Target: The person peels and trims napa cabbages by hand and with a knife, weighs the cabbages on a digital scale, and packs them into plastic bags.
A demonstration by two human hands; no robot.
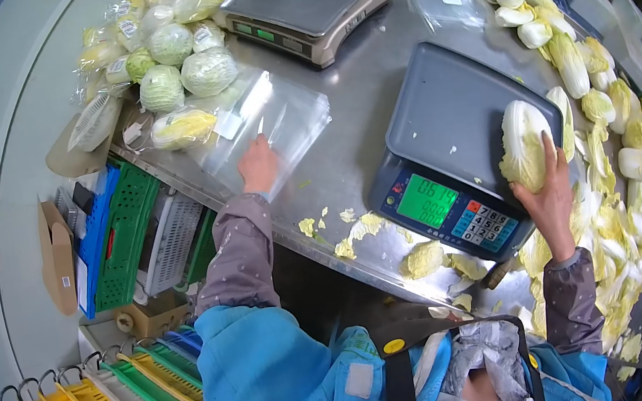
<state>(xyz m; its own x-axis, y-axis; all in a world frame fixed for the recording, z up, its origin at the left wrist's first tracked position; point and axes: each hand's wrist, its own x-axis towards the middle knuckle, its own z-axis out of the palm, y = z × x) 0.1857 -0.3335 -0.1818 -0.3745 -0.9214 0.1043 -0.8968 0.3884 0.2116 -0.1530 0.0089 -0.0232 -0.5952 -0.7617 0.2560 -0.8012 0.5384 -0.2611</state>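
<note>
1. The cabbage [524, 148] rests on the right end of the nearer scale [448, 98]. It looks firm and fairly heavy, its outer leaves likely to tear; the middle seems the safest hold.
2. The right hand [547, 203] reaches forward, thumb and fingers spread around the cabbage's near end and right side.
3. The left hand [257, 165] stretches onto the plastic bags [297, 115], index finger extended; whether it pinches one, I cannot tell.

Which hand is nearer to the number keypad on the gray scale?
The right. The right hand is just to the right of the keypad, holding a cabbage; the left hand is well off to its left, at the clear plastic bags.
</note>
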